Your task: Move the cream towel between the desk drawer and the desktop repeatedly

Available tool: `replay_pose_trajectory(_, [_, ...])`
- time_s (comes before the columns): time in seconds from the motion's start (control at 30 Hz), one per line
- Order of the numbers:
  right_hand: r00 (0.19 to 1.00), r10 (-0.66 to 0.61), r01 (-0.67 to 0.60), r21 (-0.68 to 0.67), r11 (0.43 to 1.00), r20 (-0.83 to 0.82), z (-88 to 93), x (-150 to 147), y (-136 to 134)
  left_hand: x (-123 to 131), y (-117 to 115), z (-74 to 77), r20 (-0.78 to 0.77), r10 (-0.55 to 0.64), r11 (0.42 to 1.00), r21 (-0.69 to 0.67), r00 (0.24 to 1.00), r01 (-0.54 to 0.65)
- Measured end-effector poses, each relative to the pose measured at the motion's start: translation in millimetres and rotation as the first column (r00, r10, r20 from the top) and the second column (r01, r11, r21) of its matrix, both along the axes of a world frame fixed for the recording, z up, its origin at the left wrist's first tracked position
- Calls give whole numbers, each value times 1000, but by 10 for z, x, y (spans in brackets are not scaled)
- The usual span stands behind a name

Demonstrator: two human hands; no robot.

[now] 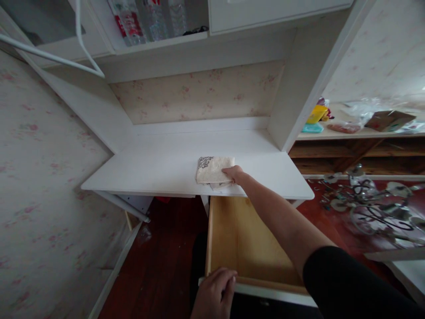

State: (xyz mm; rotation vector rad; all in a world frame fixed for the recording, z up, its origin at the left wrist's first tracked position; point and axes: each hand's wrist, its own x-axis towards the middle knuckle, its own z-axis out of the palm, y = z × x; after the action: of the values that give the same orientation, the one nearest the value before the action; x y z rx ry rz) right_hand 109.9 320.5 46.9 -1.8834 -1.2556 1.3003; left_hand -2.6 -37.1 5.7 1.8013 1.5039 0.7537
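Showing in the head view, the only one, a patterned folded cloth (215,169) is lying at the clock's centre, on the white desk (159,159), near its front edge. The right hand (235,173) is reaching in from five o'clock and touching the cloth's three-o'clock side, one digit lying on top; the other fingers are hiding, so whether they are pinching the fabric or only pressing it cannot be told. At six o'clock the left hand (216,292) is bending its fingers, held close together, over the front corner of the open wooden drawer (245,239); how firmly it is gripping cannot be told. The drawer is standing empty beneath the right forearm. Plastic bottles (131,24) are standing on a shelf at eleven o'clock, and a metal chandelier (381,208) is lying on the red floor between three and four o'clock.

Judging the hazards: a tug toward six o'clock could be sending the cloth over the edge into the drawer, since it is lying so near. A loose layer is showing at its six-o'clock side, so a grip on the upper layers alone could be unfolding it. Pushing the drawer inward could be striking the forearm above it; pulling hard could be tipping it off its runners.
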Motion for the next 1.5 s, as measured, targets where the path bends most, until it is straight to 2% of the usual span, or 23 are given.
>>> replay_pose_trajectory(0.13, [1000, 10, -8, 78, 997, -16, 12, 10, -134, -19, 118, 92, 34, 23, 997, -71, 999, -20])
replay_pose_trajectory(0.27, [997, 56, -42, 222, 974, -58, 51, 119, -457, -1, 179, 33, -48, -40, 998, -56, 998, 38])
replay_pose_trajectory(0.37, [948, 117, -41, 250, 967, -295, 66, 311, -848, 5, 180, -34, -117, -84, 996, -43, 990, 79])
replay_pose_trajectory(0.47, [812, 103, -36, 127, 991, -575, 21, 574, -1337, 6, 175, -60, -126, -101, 994, -62, 987, 93])
replay_pose_trajectory(0.57, [736, 61, -72, 12, 997, -674, -174, 808, -1816, 19, 190, -37, -144, -92, 993, -86, 985, 80])
replay_pose_trajectory(0.63, [714, 39, -107, -54, 993, -699, -413, 916, -2058, 36, 208, -9, -176, -98, 992, -94, 980, 82])
replay_pose_trajectory(0.7, [717, 15, -122, -104, 987, -697, -711, 985, -2196, 52, 222, 16, -193, -111, 991, -100, 975, 93])
replay_pose_trajectory(0.77, [737, 35, -174, -139, 975, -675, -1006, 1026, -2218, 64, 226, 24, -198, -113, 990, -100, 974, 94])
replay_pose_trajectory(0.83, [833, 68, -177, -148, 973, -548, -1232, 1055, -2145, 71, 221, 10, -209, -105, 991, -99, 972, 86])
replay_pose_trajectory(0.87, [905, 81, -150, -135, 979, -417, -1303, 1069, -2087, 73, 217, -6, -219, -103, 992, -99, 970, 82])
replay_pose_trajectory(0.9, [967, 90, -116, -93, 989, -240, -1344, 1084, -2026, 75, 212, -25, -232, -100, 992, -99, 968, 79])
replay_pose_trajectory(0.93, [994, 98, -99, -22, 995, -37, -1356, 1098, -1968, 79, 206, -47, -247, -100, 992, -99, 964, 78])
replay_pose_trajectory(0.97, [980, 114, -125, 60, 990, 161, -1343, 1112, -1921, 84, 201, -69, -266, -99, 992, -99, 959, 75])
replay_pose_trajectory(1.03, [865, 192, -311, 195, 930, 465, -1271, 1128, -1876, 101, 194, -107, -311, -95, 994, -89, 946, 71])
replay_pose_trajectory(1.1, [696, 345, -586, 221, 779, 630, -1195, 1123, -1897, 125, 188, -130, -357, -89, 995, -77, 930, 66])
replay_pose_trajectory(1.17, [488, 528, -809, 134, 572, 695, -1169, 1091, -1960, 146, 184, -144, -394, -90, 995, -72, 915, 67])
replay_pose_trajectory(1.2, [383, 603, -877, 70, 476, 700, -1183, 1065, -1995, 153, 181, -152, -407, -94, 995, -73, 909, 70])
replay_pose_trajectory(1.23, [293, 657, -916, 6, 401, 695, -1212, 1030, -2025, 156, 176, -165, -416, -98, 995, -72, 904, 75])
replay_pose_trajectory(1.27, [228, 687, -934, -45, 355, 690, -1254, 986, -2047, 156, 169, -186, -425, -104, 994, -69, 899, 83])
replay_pose_trajectory(1.33, [167, 693, -936, -109, 335, 701, -1355, 862, -2054, 148, 147, -257, -446, -108, 994, -54, 889, 93])
replay_pose_trajectory(1.4, [157, 657, -917, -137, 374, 738, -1452, 684, -2008, 135, 119, -362, -467, -108, 994, -31, 878, 106])
replay_pose_trajectory(1.5, [175, 606, -870, -166, 464, 776, -1556, 352, -1862, 117, 86, -524, -479, -101, 992, 15, 872, 123])
